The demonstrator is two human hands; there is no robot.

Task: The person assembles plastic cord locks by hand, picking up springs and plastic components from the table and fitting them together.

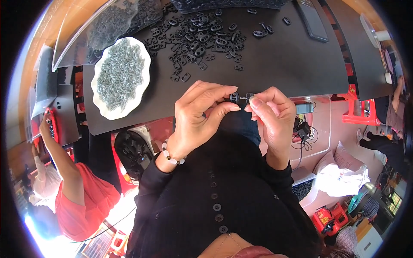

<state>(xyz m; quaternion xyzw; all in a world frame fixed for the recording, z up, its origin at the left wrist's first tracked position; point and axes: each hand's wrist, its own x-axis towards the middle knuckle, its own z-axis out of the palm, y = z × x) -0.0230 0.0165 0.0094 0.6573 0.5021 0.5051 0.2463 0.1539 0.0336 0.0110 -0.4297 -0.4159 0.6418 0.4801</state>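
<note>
Both my hands are raised just in front of the dark table's near edge. My left hand (200,114), with a beaded bracelet at its wrist, pinches a small black plastic cord-lock part (234,97) between thumb and forefinger. Close beside it, my right hand (273,112) has thumb and forefinger closed on another small black cord-lock part (248,98), mostly covered by the fingertips. The two parts are nearly in line; whether they touch I cannot tell. Beyond my hands lies a loose pile of black two-holed cord-lock parts (200,50). A white scalloped dish (98,103) holds many small metal springs (122,73).
A clear plastic bin (60,56) of black parts stands at the far left, and a dark tray (228,5) at the back. A phone-like dark slab (312,19) lies at the right. A person in red (92,198) works at my left; red stools (359,114) stand right.
</note>
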